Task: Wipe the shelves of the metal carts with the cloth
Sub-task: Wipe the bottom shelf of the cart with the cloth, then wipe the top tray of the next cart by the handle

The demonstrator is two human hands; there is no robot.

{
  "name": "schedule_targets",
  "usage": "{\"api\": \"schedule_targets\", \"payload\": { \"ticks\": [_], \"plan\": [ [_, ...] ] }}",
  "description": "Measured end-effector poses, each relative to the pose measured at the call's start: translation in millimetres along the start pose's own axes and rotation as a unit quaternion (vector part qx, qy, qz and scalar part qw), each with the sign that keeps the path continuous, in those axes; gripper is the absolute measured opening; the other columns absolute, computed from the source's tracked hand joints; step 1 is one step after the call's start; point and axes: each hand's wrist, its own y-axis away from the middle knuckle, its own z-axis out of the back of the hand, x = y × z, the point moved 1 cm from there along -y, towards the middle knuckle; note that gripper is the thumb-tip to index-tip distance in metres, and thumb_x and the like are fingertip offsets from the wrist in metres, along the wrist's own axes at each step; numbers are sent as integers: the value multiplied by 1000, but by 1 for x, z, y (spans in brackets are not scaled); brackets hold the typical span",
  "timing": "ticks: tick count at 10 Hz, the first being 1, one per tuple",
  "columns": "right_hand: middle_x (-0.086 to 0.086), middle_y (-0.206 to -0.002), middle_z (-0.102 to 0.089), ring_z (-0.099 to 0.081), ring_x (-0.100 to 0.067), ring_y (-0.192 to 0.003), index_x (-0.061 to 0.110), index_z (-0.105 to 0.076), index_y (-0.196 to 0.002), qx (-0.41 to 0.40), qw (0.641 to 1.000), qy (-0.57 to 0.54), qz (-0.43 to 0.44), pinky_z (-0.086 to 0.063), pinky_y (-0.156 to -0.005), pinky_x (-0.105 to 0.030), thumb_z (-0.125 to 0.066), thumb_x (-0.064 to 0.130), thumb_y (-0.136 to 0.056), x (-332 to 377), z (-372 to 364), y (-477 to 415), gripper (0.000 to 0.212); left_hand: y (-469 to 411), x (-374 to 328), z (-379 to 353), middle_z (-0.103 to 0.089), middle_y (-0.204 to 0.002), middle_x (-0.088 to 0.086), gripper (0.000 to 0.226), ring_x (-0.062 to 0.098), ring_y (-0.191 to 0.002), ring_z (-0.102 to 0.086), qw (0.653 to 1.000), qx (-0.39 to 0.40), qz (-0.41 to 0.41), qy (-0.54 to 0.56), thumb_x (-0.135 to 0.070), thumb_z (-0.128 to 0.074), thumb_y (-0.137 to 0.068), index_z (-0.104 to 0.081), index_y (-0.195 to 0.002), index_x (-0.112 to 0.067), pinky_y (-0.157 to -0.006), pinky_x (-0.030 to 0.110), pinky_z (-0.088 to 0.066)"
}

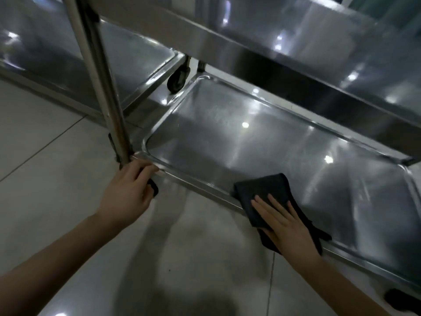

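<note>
Right hand (287,226): flat, fingers spread, pressing a dark folded cloth (264,192) onto the near rim of the bottom shelf (227,137), part of the cloth hidden beneath the palm. Left hand (129,190): clenched around the shelf's near-left corner at the foot of the upright post (102,76), fingertips hidden. Shelf: polished steel tray, rounded corners, raised lip, right end cut off. Upper shelf (296,42): blurred, steel. Second cart (127,60): far left, one black caster (178,79) visible. Floor (57,160): glossy pale tile.

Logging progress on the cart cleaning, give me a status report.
Left hand gripping cart corner by the post. Right hand flat on black cloth, at bottom shelf front edge. Nothing in the way.
</note>
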Motion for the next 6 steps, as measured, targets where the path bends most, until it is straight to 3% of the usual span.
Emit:
{"api": "schedule_targets", "payload": {
  "ticks": [1, 2, 3, 4, 5, 6],
  "plan": [
    [-8, -119, -69, -69, -34, -102, 10, -69, -119, 55, 995, -57, -55, -59, -75, -48, -96, -2, -46, -7, 20, 27, 78, 2, -28, 23, -61, -115, 13, 35, 37, -89, -63, 997, 77, -1, -11, -11, -57, -82, -64, -115, -5, -66, 40, -53],
    [0, -126, -66, -67, -16, -107, 27, -57, -132, 108, 979, -146, -87, -53, -80, -23, -81, -1, -74, -7, 55, 33, 68, 8, -66, 61, -61, -115, 9, 39, 34, -88, -63, 989, 145, 3, 20, -3, -65, -78, -63, -117, -9, -64, 35, -49],
    [20, -135, -52, -45, 5, -119, 53, -40, -136, 190, 929, -283, -143, -31, -97, -9, -52, 24, -99, 13, 130, 12, 48, 6, -104, 109, -55, -124, 2, 41, 29, -94, -61, 983, 177, 20, 44, -10, -58, -85, -56, -125, -18, -67, 34, -47],
    [32, -113, -55, -50, 17, -98, 69, -41, -123, 198, 898, -374, -118, -35, -85, 2, -51, 26, -99, 37, 200, -2, 50, 6, -130, 172, -51, -131, 1, 43, 26, -104, -59, 976, 201, 56, 63, -13, -53, -89, -52, -131, -21, -78, 35, -50],
    [26, -116, -65, -59, 8, -107, 56, -57, -122, 210, 874, -425, -112, -43, -86, -9, -52, 41, -97, 57, 292, -19, 29, 6, -148, 252, -51, -130, -1, 43, 24, -103, -59, 970, 206, 104, 78, -14, -51, -90, -51, -133, -21, -80, 33, -49],
    [26, -125, -62, -54, 8, -116, 57, -56, -122, 216, 850, -472, -81, -37, -91, -4, -60, 37, -96, 75, 385, -43, 34, 4, -158, 343, -52, -127, -1, 41, 21, -101, -59, 968, 195, 141, 79, -16, -49, -92, -51, -133, -23, -80, 34, -49]
  ]
}}
